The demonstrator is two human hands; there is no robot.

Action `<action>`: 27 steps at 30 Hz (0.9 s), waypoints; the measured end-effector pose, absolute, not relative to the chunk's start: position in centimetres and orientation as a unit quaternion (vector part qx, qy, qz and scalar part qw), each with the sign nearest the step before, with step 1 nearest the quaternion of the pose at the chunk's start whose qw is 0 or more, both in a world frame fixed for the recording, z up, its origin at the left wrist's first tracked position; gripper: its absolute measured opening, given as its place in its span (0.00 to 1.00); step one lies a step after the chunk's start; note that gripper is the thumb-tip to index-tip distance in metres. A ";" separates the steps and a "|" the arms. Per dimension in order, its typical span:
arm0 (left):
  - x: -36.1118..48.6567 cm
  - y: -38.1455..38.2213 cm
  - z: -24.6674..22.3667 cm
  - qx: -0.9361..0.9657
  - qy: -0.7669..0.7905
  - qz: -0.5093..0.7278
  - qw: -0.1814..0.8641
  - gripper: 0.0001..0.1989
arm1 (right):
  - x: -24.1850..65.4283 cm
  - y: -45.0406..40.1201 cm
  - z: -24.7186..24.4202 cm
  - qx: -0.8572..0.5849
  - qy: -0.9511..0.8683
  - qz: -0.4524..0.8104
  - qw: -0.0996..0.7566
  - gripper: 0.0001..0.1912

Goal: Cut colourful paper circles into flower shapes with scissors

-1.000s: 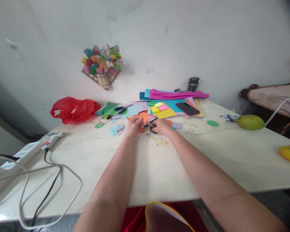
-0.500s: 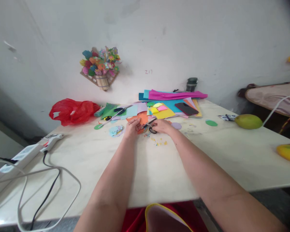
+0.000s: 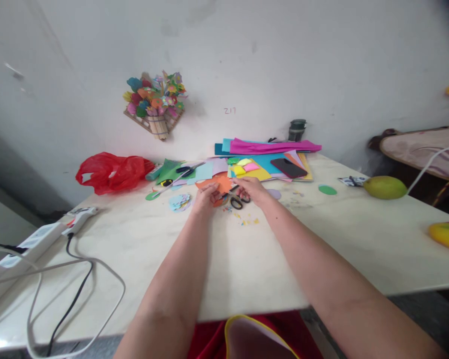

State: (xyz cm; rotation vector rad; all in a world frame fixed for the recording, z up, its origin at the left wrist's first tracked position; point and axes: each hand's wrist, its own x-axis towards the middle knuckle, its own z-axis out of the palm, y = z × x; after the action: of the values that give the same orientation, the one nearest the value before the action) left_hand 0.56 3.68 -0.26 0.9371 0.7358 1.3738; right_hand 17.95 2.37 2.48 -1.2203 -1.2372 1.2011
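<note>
My left hand (image 3: 208, 194) is closed on a piece of orange paper (image 3: 221, 182), pinching its lower left edge. My right hand (image 3: 250, 188) is just to the right of the paper, its fingers curled; what they hold, if anything, is hidden. Below those fingers are the black-handled scissors (image 3: 236, 202), both finger loops showing and no finger through them. A stack of pale blue paper cutouts (image 3: 180, 202) lies left of my left hand. Tiny yellow and coloured paper scraps (image 3: 249, 220) are scattered below the scissors.
Behind my hands are coloured sheets (image 3: 204, 172), a phone (image 3: 289, 168) and a second pair of scissors (image 3: 186, 170). A red plastic bag (image 3: 114, 172) is at the left; a power strip (image 3: 33, 244) and cables nearer. A green mango (image 3: 385, 187) sits right.
My right hand has moved slightly up and off the scissors' loops, which now show more fully. My left hand stays on the orange paper.
</note>
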 end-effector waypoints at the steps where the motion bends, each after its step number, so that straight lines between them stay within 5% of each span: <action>1: 0.5 3.7 -0.3 0.413 0.320 0.593 0.613 0.11 | 17.8 2.2 2.6 -0.487 -0.499 0.514 0.499 0.10; 15: 0.8 3.7 -0.3 0.417 0.325 0.614 0.587 0.17 | 17.2 1.7 2.9 -0.479 -0.525 0.488 0.506 0.14; 22: 0.8 3.4 0.3 0.402 0.357 0.622 0.569 0.21 | 17.5 2.7 2.1 -0.455 -0.524 0.469 0.546 0.05; 27: 0.9 3.4 0.3 0.398 0.400 0.565 0.603 0.25 | 17.5 2.9 1.8 -0.461 -0.560 0.430 0.537 0.10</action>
State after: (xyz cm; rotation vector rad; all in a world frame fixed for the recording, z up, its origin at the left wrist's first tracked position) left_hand 0.88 3.38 0.34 0.9218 0.9258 1.3074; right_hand 17.51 2.89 1.80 -1.0978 -1.3335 1.0234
